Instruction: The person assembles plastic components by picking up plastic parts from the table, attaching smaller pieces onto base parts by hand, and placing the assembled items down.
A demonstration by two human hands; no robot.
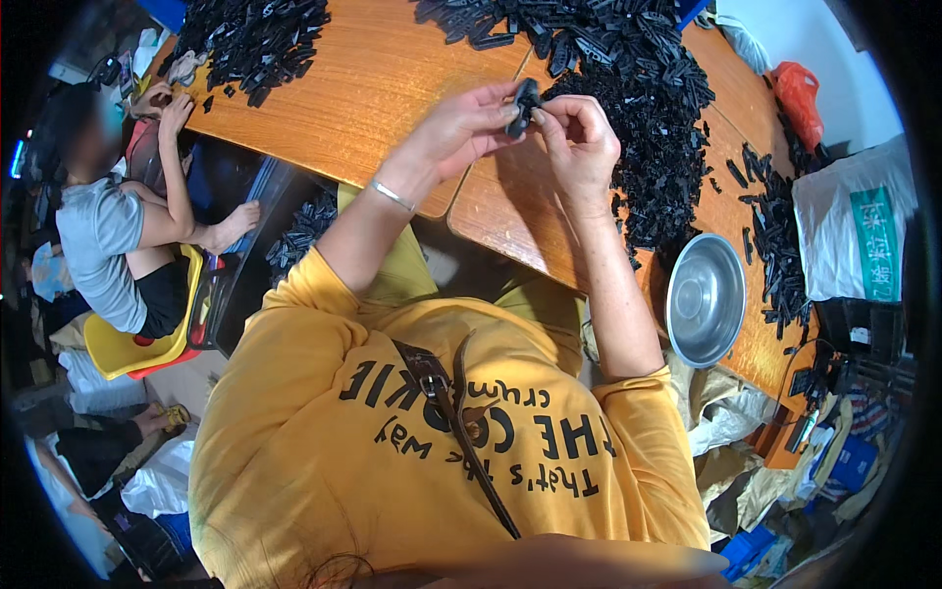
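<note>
Above the wooden table [388, 98], both my hands meet at a small black plastic part [527, 98]. My left hand [466, 128], with a silver bangle on its wrist, grips the part between thumb and fingers. The thumb and forefinger of my right hand [581, 137] pinch at its right side; any smaller piece between them is too small to make out. Just right of my right hand spreads a large heap of small black plastic pieces [657, 137]. Longer black plastic parts [579, 29] are piled behind my hands.
Another heap of black parts [255, 44] lies far left, where a person [108, 236] sits on a yellow chair [118, 339]. A metal bowl [705, 299] stands at the right table edge. Beyond it are scattered black parts [780, 255], a white sack [844, 226] and a red bag [797, 103].
</note>
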